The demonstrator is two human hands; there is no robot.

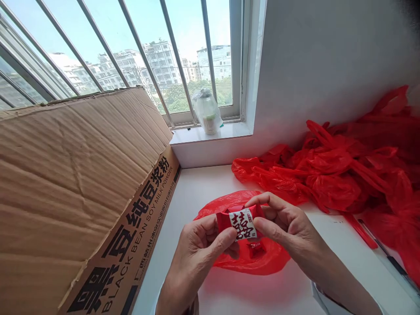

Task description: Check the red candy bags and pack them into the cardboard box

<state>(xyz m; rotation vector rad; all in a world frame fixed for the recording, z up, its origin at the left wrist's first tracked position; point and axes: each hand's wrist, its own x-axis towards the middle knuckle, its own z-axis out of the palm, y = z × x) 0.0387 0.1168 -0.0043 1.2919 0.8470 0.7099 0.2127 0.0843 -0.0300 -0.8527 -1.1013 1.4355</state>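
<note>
Between my two hands is a small red wrapped candy (243, 224) with a white label and dark red Chinese characters. My left hand (204, 245) pinches its left end, thumb on the front. My right hand (278, 221) grips the right end between thumb and fingers. Just below and behind them, a red plastic bag (272, 260) lies spread on the white table. Another small red wrapped piece (256, 248) rests on that bag, partly covered by my hands.
A big open cardboard box (131, 227) stands at the left. Many crumpled red plastic bags (334, 162) are heaped at the right by the wall. A pen-like dark tool (390, 258) lies there. On the windowsill (236, 130) sits a bagged container (208, 111) before a barred window.
</note>
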